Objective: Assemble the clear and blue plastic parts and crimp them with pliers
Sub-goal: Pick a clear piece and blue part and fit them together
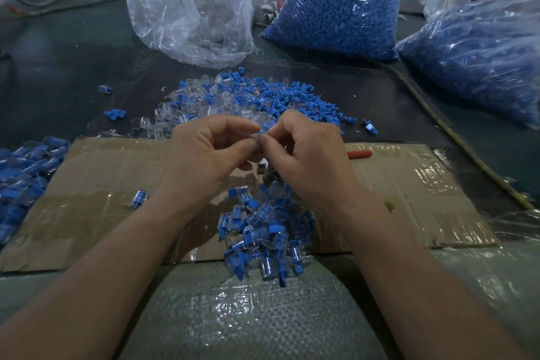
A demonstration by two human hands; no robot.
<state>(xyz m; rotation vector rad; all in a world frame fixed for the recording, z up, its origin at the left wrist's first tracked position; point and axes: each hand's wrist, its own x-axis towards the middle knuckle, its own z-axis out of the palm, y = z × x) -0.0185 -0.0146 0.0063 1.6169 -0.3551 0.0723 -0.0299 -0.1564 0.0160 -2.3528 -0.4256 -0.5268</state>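
— Starting at the bottom edge, what lies nearest?
— A woven sack (shiny, grey-green), with both forearms crossing over it. Just above, a heap of joined pieces spills from the sack's top edge onto a cardboard sheet.
— And the hands?
— Mid-frame, over the cardboard. The left hand and right hand meet fingertip to fingertip, each pinching the same small clear and blue part between thumb and forefinger, the other fingers curled in.
— Pliers?
— A red handle pokes out to the right of the right hand, lying on the cardboard. The rest is hidden, so I cannot tell whether the hand touches it.
— Farther back?
— A loose pile of parts, clear and blue mixed, sits on the dark mat just beyond the hands. More joined pieces lie at the left edge. Along the top stand a clear bag, left of centre, a tall blue bag right of centre, and a second blue bag at the right edge.
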